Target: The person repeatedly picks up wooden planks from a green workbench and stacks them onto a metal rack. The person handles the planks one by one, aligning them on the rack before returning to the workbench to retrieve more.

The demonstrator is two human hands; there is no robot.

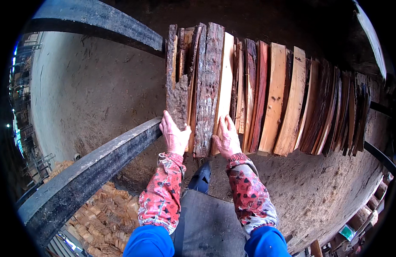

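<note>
A row of rough wooden slabs (275,98), some with dark bark and some pale or reddish, lies side by side across two dark metal rails. My left hand (174,135) grips the near end of the leftmost bark-covered slab (177,90). My right hand (227,138) rests with fingers spread on the near end of a pale slab (224,81). Between my hands lies a wide bark-faced slab (207,85). Both forearms wear red patterned sleeve covers over blue sleeves.
The near metal rail (91,171) runs diagonally from lower left toward my left hand; the far rail (103,21) crosses the top left. A heap of small wood offcuts (103,218) lies below at lower left. Dirt ground (322,188) spreads to the right.
</note>
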